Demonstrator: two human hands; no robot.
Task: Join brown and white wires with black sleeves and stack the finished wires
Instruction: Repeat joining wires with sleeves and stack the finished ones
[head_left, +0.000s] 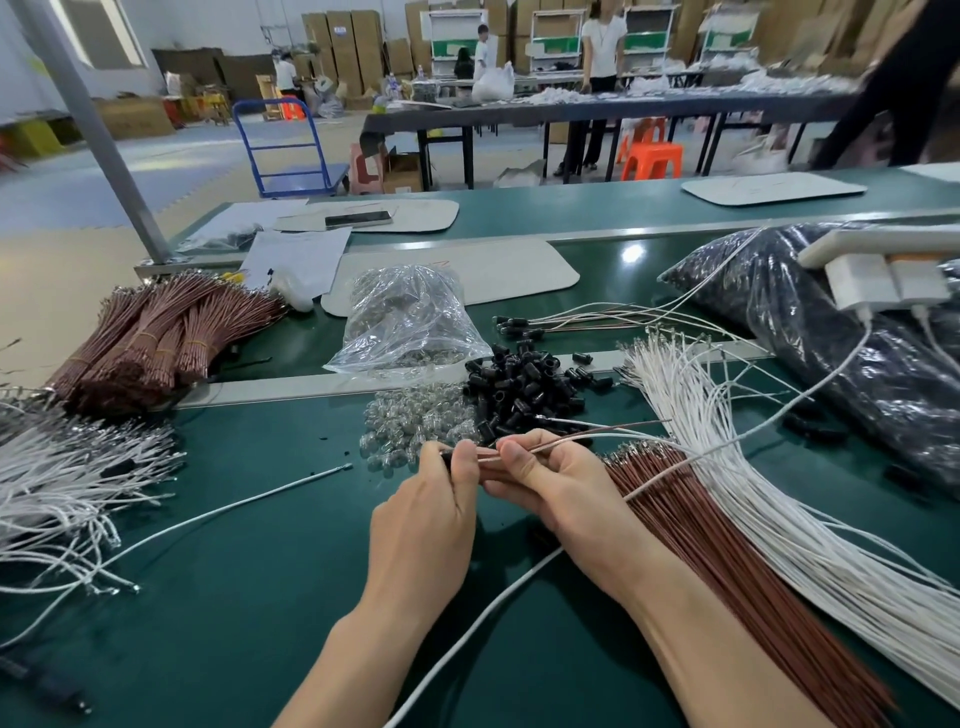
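Just above the desk (260, 597), the left hand (431, 514) has its grip pinched closed on a black sleeve (448, 457), and the right hand (550, 483) pinches the brown and white wires (571, 439). Keep the wires parallel, steady the sleeve, then seat them fully

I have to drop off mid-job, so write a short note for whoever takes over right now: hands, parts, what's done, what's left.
Left hand: pinches what looks like a black sleeve at the wire end.
Right hand: grips a brown wire; a white one with it cannot be confirmed.
Supplies: sleeve pile just beyond the hands, loose brown wires and loose white wires to the right.
Done: a few finished wires lie stacked beyond the sleeve pile.
Left: finish this joint, stack it there, then carry on through the loose wires.
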